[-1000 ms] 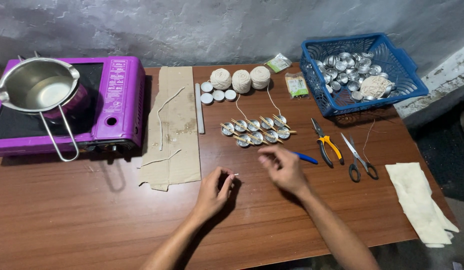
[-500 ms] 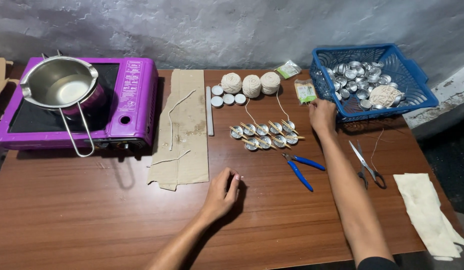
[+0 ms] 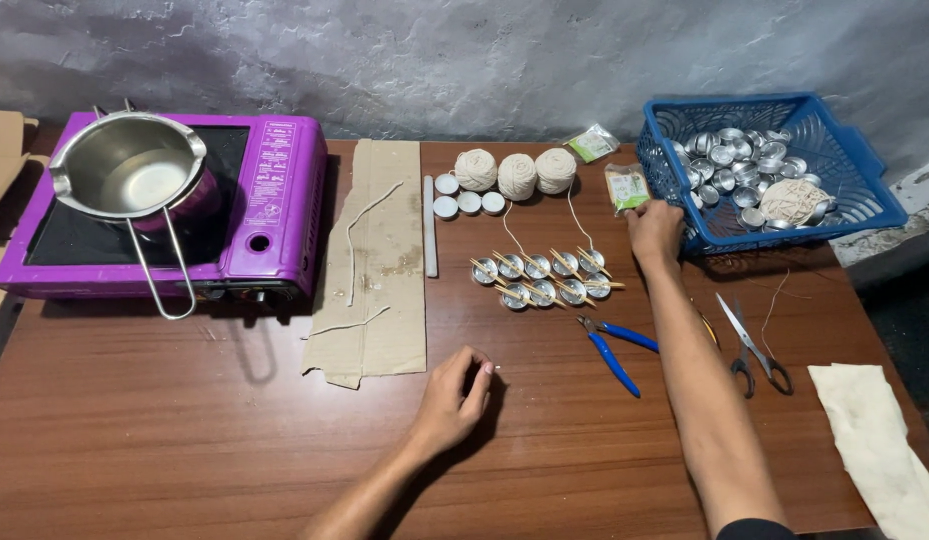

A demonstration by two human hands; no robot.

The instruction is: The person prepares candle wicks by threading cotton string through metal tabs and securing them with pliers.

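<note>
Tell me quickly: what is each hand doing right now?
Left hand: loosely curled on the table, holding nothing visible.
Right hand: stretched out at the blue basket; its grip cannot be told.

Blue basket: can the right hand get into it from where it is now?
Probably yes. The right hand rests at the blue basket's near-left corner, the top is open, and nothing lies between.

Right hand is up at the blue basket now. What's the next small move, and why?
Probably reach the right hand over the rim of the blue basket and pick up one small metal cup. The hand rests at the basket's near left edge, empty as far as I can see, and the loose cups lie just beyond its fingers. The left hand rests curled on the table, holding something tiny.
</note>
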